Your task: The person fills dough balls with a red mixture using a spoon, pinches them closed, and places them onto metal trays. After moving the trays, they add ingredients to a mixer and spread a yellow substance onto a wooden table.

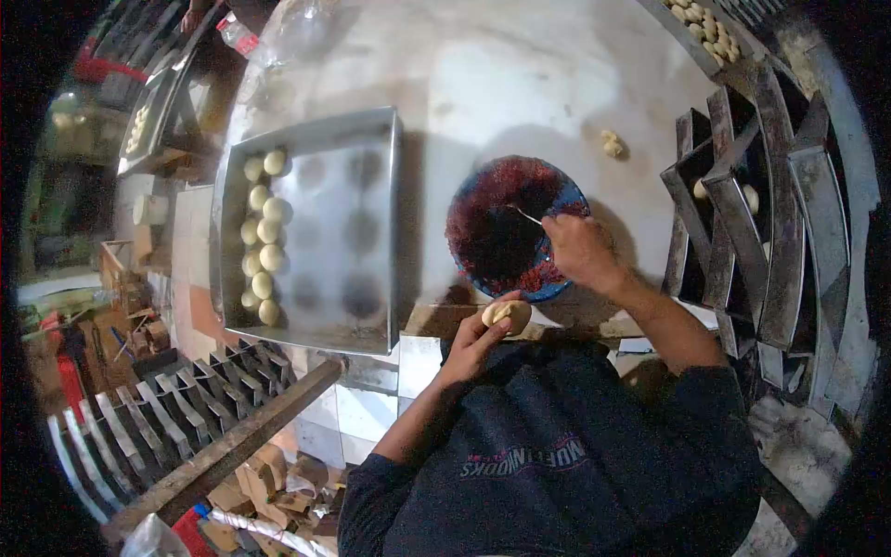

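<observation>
My left hand (484, 336) is closed around a pale piece of dough (502, 314) just in front of the bowl's near edge. A thin metal spoon (528, 216) is gripped in my right hand (583, 251), its tip reaching into the dark red filling. That filling (506, 186) fills a blue bowl (574, 197), heaped at the far side and hollowed towards the middle. To the left stands a square metal tray (397, 232) with several smooth dough balls (270, 231) in two rows along its left side. A small lump of dough (613, 144) lies right of the bowl.
Stacked metal pans (733, 204) crowd the right side, with dough balls inside some. A further tray of dough pieces (705, 32) is at the top right. Metal racks (167, 408) and a wooden beam (232, 441) lie lower left. A plastic bottle (238, 35) lies at the upper left.
</observation>
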A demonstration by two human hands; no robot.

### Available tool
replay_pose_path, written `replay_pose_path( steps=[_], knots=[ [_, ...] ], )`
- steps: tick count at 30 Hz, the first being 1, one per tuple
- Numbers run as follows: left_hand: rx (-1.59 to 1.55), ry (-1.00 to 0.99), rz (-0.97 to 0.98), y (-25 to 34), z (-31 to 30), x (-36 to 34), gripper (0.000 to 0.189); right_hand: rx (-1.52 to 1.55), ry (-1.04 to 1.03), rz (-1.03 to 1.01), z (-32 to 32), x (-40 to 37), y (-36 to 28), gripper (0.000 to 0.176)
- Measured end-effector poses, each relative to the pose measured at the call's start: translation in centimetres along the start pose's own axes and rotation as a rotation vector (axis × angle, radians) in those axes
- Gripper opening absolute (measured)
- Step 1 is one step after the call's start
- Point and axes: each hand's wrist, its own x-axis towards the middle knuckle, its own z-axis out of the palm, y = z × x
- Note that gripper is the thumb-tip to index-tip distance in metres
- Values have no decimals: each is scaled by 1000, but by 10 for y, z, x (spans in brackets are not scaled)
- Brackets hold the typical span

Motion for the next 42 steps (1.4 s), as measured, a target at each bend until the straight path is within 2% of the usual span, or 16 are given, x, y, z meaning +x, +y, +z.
replay_pose_path(
  steps=[3, 6, 13, 16, 19, 20, 21, 24, 28, 33, 35, 37, 38, 40, 41, 42],
  knots=[
    [1, 16, -34, 1, -1, 1, 45, 27, 11, -100, -19, 5, 6, 20],
    [-22, 22, -37, 5, 2, -1, 45, 63, 165, -5, -19, 6, -7, 14],
    [-18, 88, 44, 19, 7, -7, 47, 198, 104, -133, -11, 6, 18, 10],
    [-81, 234, 164, 41, 10, -7, 48, 996, -314, 224, -34, -5, 27, 16],
    [-335, 425, 111, 63, 2, 4, 48, 1140, -65, 110, -53, -29, -6, 14],
    [-389, 400, 114, 62, -1, 11, 48, 966, 217, -108, -24, -36, -6, 18],
    [-441, 372, 116, 60, -4, 17, 48, 963, 218, -109, -24, -41, -11, 18],
    [-556, 298, 171, 68, 10, 28, 47, 367, 300, -296, -19, -50, -27, 42],
    [-520, 395, 118, 67, 2, 21, 47, 167, 418, -232, -6, -66, -28, 40],
    [-413, 400, 222, 58, -14, 8, 47, -117, 314, -60, -22, -68, -34, 33],
    [-471, 318, 348, 65, -3, 0, 49, -17, 477, -114, -30, -55, -63, 24],
    [-460, 256, 356, 64, -1, -11, 51, 755, 442, -132, -33, -42, -98, 18],
    [-488, 248, 395, 64, 7, -18, 52, 754, 447, -139, -28, -38, -111, 18],
    [-490, 256, 492, 62, 14, -33, 53, 1491, 441, -14, -14, -32, -136, 15],
    [-517, 241, 546, 60, 14, -41, 52, 1494, 434, -26, -13, -31, -148, 15],
    [-227, 355, 621, 53, 8, -46, 52, 1510, 491, 5, -11, -32, -160, 15]
  ],
)
